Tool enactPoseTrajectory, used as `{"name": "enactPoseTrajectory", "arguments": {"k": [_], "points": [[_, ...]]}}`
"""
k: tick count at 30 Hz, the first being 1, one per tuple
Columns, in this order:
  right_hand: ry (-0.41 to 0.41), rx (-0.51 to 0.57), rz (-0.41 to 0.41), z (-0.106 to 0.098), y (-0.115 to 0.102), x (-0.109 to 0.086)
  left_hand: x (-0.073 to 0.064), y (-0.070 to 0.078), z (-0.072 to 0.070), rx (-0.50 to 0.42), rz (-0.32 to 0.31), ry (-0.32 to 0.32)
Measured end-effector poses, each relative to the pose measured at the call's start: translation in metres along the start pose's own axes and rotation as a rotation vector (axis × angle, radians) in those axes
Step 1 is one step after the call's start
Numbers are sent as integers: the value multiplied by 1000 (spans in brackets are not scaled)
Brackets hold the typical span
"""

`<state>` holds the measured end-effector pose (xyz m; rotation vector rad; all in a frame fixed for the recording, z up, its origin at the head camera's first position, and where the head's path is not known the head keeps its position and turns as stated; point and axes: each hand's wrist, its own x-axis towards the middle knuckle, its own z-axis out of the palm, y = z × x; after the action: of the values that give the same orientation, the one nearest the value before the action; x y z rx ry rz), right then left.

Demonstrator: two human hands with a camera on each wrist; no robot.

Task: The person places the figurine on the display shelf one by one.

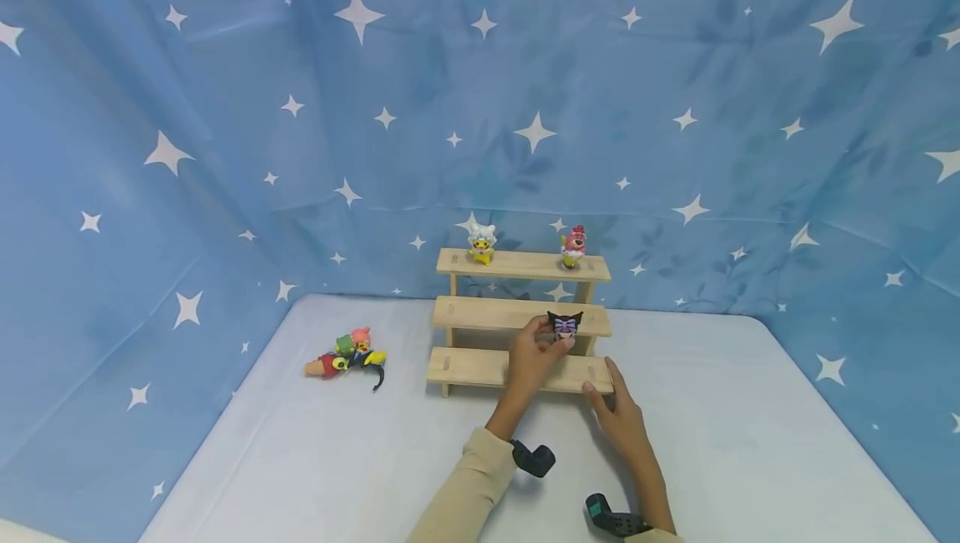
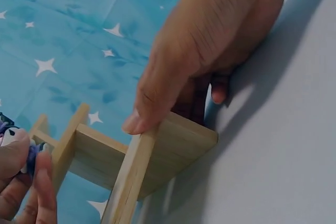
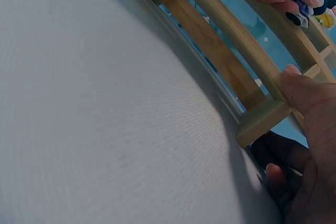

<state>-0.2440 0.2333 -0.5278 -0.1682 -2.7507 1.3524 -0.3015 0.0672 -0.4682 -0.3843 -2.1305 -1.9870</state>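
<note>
My left hand (image 1: pixel 530 357) pinches a small figurine (image 1: pixel 565 325) with black pointed ears and a purple bow, just over the middle tier of a three-tier wooden display stand (image 1: pixel 480 366). In the left wrist view the thumb and fingers close around the figurine (image 2: pixel 11 137) from both sides. My right hand (image 1: pixel 621 420) grips the right end of the bottom tier. Seen from the right wrist, its thumb rests on the board of the stand (image 3: pixel 262 121) while the other fingers curl beside the end support, partly in shadow.
On the top tier stand a yellow figurine in a white hood (image 1: pixel 482 245) at left and a pink bear figurine (image 1: pixel 573 246) at right. Several colourful figurines (image 1: pixel 347 356) lie clustered on the white table (image 1: pixel 247 460) left of the stand. A blue star-patterned curtain (image 1: pixel 420 151) hangs behind.
</note>
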Motion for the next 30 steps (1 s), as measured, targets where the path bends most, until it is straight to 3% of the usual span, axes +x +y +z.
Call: {"name": "enactPoseTrajectory", "arguments": {"k": [3,8,18,24,30], "points": [[0,9,-7,1,1,-1,2,0,3,113,57,43],[10,4,-17,2,2,0,4,5,8,178,95,50],[8,-11,-3,-3,2,3,14,11,17,138,53,63],[-9,-5,2,-3,2,4,19,8,21,151,30,97],[-11,6,3,-2,2,2,16,0,21,161,17,84]]}}
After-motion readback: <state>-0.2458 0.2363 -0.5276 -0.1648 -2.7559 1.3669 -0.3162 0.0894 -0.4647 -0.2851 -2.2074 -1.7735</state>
